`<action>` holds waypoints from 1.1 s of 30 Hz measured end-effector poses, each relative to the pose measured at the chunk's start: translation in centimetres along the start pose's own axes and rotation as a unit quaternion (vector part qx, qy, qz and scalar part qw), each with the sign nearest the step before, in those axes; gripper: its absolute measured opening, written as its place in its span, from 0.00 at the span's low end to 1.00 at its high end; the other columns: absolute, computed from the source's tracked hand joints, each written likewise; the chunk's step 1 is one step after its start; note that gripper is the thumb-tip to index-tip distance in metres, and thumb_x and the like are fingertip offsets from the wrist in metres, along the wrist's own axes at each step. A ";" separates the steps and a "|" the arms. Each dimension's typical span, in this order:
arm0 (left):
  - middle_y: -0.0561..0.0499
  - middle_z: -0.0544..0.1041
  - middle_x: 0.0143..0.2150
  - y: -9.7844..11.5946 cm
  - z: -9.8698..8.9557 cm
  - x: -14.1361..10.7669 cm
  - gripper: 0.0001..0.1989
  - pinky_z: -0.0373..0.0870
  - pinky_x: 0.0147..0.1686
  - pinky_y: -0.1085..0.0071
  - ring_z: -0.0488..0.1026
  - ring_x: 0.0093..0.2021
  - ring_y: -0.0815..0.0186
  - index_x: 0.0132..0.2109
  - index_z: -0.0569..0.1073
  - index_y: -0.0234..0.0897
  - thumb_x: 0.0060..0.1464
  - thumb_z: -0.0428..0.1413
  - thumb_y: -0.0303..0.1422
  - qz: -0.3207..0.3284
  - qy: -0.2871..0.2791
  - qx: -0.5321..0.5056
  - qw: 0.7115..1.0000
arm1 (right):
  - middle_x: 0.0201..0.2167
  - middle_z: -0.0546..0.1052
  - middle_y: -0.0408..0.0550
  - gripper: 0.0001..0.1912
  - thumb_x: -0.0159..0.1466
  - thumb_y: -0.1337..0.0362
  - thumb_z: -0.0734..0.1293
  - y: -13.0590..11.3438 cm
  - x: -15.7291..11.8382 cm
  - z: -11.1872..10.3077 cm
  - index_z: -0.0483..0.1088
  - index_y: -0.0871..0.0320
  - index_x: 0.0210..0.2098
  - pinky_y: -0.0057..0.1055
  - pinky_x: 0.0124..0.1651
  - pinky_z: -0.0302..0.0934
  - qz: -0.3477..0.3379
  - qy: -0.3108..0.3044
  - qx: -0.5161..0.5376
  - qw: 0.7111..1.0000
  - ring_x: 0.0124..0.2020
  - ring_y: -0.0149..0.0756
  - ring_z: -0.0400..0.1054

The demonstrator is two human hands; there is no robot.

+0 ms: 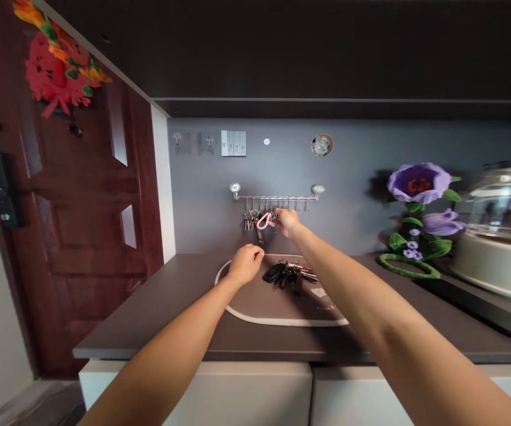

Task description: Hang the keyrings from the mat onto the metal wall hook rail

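Observation:
My right hand [287, 223] is closed on a key ring with a pink strap [263, 221], just below the hooks of a metal hook rail [277, 198] on the grey wall. Left of it, several keys [248, 222] and a dark tag [259, 232] hang from the rail. My left hand [247, 262] is lower, its fingers curled together over the back edge of a brown mat [255, 302]; what it holds, if anything, is too small to tell. On the mat between my forearms lies a pile of keys [289, 274] with a black fob.
A purple knitted flower [419, 183] stands at the right on the grey counter [148, 307], beside a clear-domed white appliance [499, 254] and a black flat object [477, 305]. Above hangs a dark cabinet [326, 53]. A brown door [90, 236] is at the left.

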State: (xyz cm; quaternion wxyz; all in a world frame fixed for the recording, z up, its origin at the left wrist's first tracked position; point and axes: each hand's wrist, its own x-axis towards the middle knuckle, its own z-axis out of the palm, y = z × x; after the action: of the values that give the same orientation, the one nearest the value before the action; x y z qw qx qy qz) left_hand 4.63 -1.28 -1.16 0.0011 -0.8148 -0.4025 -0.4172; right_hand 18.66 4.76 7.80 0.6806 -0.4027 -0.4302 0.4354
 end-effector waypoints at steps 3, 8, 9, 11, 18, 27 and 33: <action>0.48 0.74 0.32 0.0 -0.1 0.0 0.13 0.61 0.35 0.72 0.67 0.33 0.67 0.34 0.75 0.36 0.53 0.46 0.29 0.001 -0.002 0.008 1.000 | 0.16 0.67 0.41 0.07 0.59 0.73 0.57 0.1 -0.2 -0.1 0.59 0.60 0.25 0.28 0.28 0.69 0.009 -0.003 -0.003 1.000 0.20 0.25 0.65; 0.48 0.74 0.31 -0.1 -0.1 0.0 0.13 0.61 0.35 0.72 0.67 0.33 0.66 0.34 0.75 0.35 0.53 0.46 0.30 -0.001 -0.004 0.014 1.000 | 0.17 0.68 0.43 0.08 0.60 0.73 0.56 0.4 -0.5 -0.5 0.60 0.61 0.25 0.29 0.29 0.68 0.019 -0.019 0.002 1.000 0.22 0.27 0.67; 0.48 0.74 0.31 -0.1 -0.1 0.0 0.13 0.61 0.35 0.72 0.67 0.33 0.66 0.34 0.75 0.35 0.53 0.46 0.30 -0.001 -0.004 0.014 1.000 | 0.18 0.68 0.44 0.08 0.60 0.73 0.56 0.4 -0.5 -0.5 0.60 0.61 0.25 0.29 0.29 0.68 0.020 -0.020 0.002 1.000 0.22 0.27 0.67; 0.48 0.74 0.31 -0.2 0.0 0.0 0.13 0.61 0.36 0.72 0.67 0.34 0.66 0.34 0.75 0.35 0.53 0.46 0.30 -0.001 -0.004 0.011 1.000 | 0.18 0.68 0.43 0.08 0.60 0.73 0.56 0.6 -0.5 -0.7 0.60 0.61 0.25 0.29 0.29 0.68 0.021 -0.018 -0.004 1.000 0.22 0.27 0.66; 0.47 0.74 0.32 -0.5 0.1 0.0 0.13 0.61 0.36 0.72 0.68 0.34 0.66 0.35 0.75 0.36 0.53 0.46 0.30 -0.003 -0.007 0.013 1.000 | 0.17 0.67 0.42 0.08 0.60 0.73 0.56 1.2 -0.1 -1.1 0.59 0.60 0.24 0.30 0.29 0.68 0.015 -0.013 -0.015 1.000 0.21 0.26 0.66; 0.47 0.74 0.32 -0.6 0.0 0.0 0.13 0.61 0.36 0.72 0.67 0.34 0.66 0.35 0.75 0.35 0.53 0.46 0.30 -0.005 -0.019 0.035 0.999 | 0.16 0.67 0.41 0.10 0.57 0.76 0.56 1.8 0.4 -1.2 0.59 0.59 0.22 0.27 0.26 0.65 0.000 0.002 -0.072 0.997 0.19 0.25 0.63; 0.47 0.74 0.32 -0.6 0.1 0.0 0.13 0.61 0.37 0.71 0.67 0.35 0.66 0.35 0.75 0.35 0.53 0.46 0.30 -0.007 -0.024 0.033 0.999 | 0.20 0.69 0.42 0.09 0.56 0.75 0.57 2.2 0.9 -1.4 0.59 0.59 0.22 0.24 0.26 0.61 -0.011 -0.006 -0.121 0.993 0.19 0.24 0.62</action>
State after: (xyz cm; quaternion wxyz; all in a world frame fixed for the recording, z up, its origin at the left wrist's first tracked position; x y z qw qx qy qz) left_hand 4.25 -0.81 -1.41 0.0157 -0.8213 -0.4213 -0.3844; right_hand 19.67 6.05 5.57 0.6293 -0.4745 -0.4878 0.3752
